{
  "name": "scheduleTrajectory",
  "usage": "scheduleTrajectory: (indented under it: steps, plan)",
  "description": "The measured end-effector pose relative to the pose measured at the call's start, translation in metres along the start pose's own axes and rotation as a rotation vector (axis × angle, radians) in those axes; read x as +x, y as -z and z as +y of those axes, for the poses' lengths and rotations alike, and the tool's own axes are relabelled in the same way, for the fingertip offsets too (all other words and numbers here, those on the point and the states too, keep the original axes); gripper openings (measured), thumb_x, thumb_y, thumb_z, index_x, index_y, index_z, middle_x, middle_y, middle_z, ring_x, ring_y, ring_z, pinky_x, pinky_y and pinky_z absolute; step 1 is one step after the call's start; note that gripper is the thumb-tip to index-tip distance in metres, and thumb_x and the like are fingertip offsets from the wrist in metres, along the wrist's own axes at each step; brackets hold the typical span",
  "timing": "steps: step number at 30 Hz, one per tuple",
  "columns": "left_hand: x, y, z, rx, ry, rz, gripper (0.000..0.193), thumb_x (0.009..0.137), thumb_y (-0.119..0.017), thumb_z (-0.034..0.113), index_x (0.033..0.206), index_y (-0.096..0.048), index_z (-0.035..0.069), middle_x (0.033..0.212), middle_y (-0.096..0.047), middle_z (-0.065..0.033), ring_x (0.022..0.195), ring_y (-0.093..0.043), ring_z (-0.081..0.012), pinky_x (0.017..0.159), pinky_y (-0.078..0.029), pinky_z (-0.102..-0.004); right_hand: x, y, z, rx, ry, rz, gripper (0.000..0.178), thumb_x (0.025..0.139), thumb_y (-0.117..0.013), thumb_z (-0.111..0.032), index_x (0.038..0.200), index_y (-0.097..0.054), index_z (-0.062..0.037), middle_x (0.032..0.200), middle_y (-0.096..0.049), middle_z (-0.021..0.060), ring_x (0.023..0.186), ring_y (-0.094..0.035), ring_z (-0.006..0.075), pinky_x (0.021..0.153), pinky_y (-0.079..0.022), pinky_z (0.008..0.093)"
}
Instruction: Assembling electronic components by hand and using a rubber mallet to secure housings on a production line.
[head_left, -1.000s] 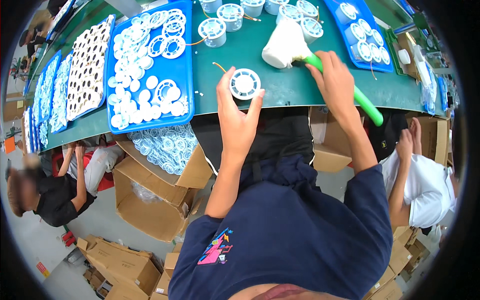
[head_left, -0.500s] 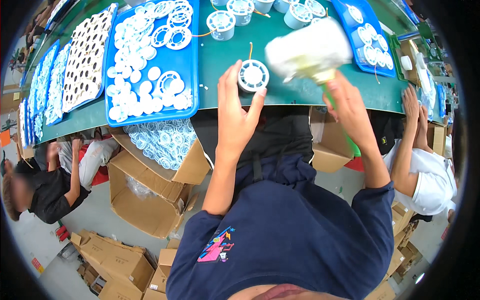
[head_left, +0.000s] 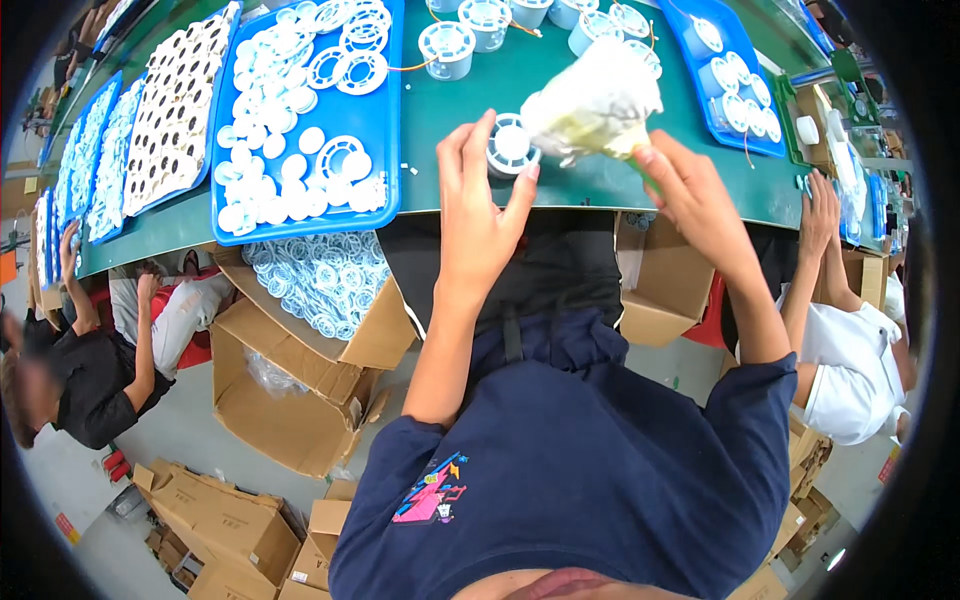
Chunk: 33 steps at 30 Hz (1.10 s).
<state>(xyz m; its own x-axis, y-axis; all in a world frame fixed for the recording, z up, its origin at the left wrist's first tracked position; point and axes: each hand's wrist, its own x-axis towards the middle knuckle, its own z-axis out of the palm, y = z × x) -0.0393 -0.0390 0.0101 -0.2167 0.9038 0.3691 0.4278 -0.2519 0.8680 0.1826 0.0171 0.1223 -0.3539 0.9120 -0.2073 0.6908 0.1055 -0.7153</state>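
My right hand (head_left: pixel 690 190) grips the handle of a mallet whose bulky head (head_left: pixel 600 105) is wrapped in white material. That head is tilted and overlaps the right edge of a small round plastic housing (head_left: pixel 510 145) with a white disc in its slotted top. Whether the two touch, I cannot tell. My left hand (head_left: pixel 475 195) steadies the housing on the green table, thumb and fingers around its near and left sides. Most of the mallet's handle is hidden behind my right hand.
To the left, a blue tray (head_left: pixel 390 190) holds white discs and slotted rings. Similar housings (head_left: pixel 446 50) with orange wires stand at the back, more in another blue tray (head_left: pixel 745 145) at right. Cartons lie below the table; co-workers sit at both sides.
The mallet's head has swung left and tilted, and now partly covers the housing. My left hand stays around the housing. A co-worker at left has raised one hand to the table.
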Motion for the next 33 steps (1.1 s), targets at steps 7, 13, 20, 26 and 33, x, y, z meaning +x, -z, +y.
scheduleTrajectory:
  steps: [7,13,20,26,33]
  plan:
    - [0.001,-0.003,0.001,-0.1,0.145,-0.049,0.078,0.095,-0.069,0.015,0.158,-0.027,-0.005,0.139,-0.054,-0.0268,0.127,-0.053,-0.0418,0.111,-0.042,-0.0481,0.018,0.012,0.007,-0.152,0.1,-0.034,0.039,0.112,-0.048,-0.039,0.113,-0.065,-0.0045,0.07,-0.047,-0.0045,0.054,-0.04,0.0019,0.046,-0.031,0.0198]
    - [0.004,-0.004,-0.003,-0.195,0.089,-0.066,0.08,0.095,-0.068,0.013,0.16,-0.023,-0.002,0.142,-0.054,-0.0252,0.132,-0.054,-0.0373,0.113,-0.042,-0.0444,0.054,0.018,0.003,-0.712,0.891,0.35,0.036,0.109,-0.052,-0.033,0.111,-0.068,-0.001,0.071,-0.052,0.006,0.068,-0.057,0.0259,0.095,-0.047,0.0353]
    - [0.007,0.005,0.004,-0.249,0.13,-0.127,0.081,0.095,-0.062,0.007,0.161,-0.016,-0.002,0.146,-0.053,-0.0242,0.131,-0.058,-0.0344,0.113,-0.043,-0.0424,0.053,0.027,-0.023,-0.373,0.291,-0.101,0.044,0.109,-0.053,-0.04,0.108,-0.064,0.0025,0.076,-0.055,0.0142,0.067,-0.051,0.025,0.066,-0.045,0.0375]
    - [0.013,0.009,-0.004,-0.307,0.147,-0.189,0.081,0.095,-0.063,0.008,0.16,-0.017,-0.006,0.146,-0.055,-0.0249,0.132,-0.057,-0.035,0.114,-0.042,-0.0421,0.053,0.013,-0.045,-0.045,0.221,-0.011,0.045,0.107,-0.054,-0.041,0.114,-0.07,-0.0001,0.084,-0.064,0.0183,0.074,-0.061,0.0303,0.072,-0.049,0.0389]
    - [0.008,0.015,-0.011,-0.316,0.193,-0.214,0.07,0.098,-0.071,0.022,0.154,-0.037,-0.003,0.142,-0.058,-0.0209,0.133,-0.055,-0.029,0.114,-0.04,-0.0385,0.053,0.016,-0.025,-0.227,0.237,0.076,0.043,0.104,-0.059,-0.039,0.112,-0.069,0.0018,0.088,-0.065,0.0255,0.083,-0.064,0.0418,0.075,-0.05,0.0448]
